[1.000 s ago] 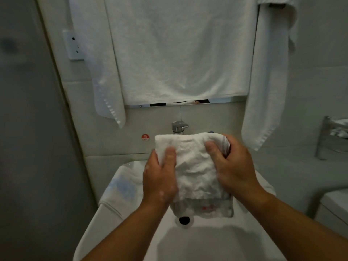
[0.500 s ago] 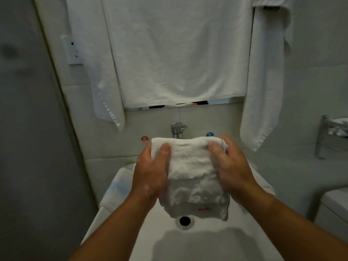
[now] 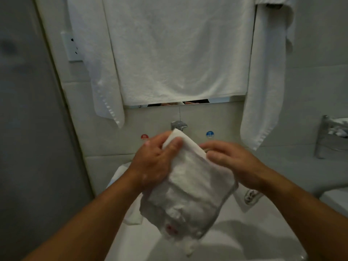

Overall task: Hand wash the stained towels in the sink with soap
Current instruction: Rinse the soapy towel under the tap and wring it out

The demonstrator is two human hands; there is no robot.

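Over the sink (image 3: 259, 240), left grip (image 3: 156, 166) and right grip (image 3: 233, 162) clutch a folded, sudsy white towel (image 3: 190, 191), red-marked low down

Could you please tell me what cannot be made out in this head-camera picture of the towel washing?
- The drain: hidden in the head view behind the folded white wet towel, which the left hand and right hand grip over the white sink.
- Chrome tap: its spout is hidden by the towel, so running water cannot be told.
- Chrome wall holder: cut off by the right edge.
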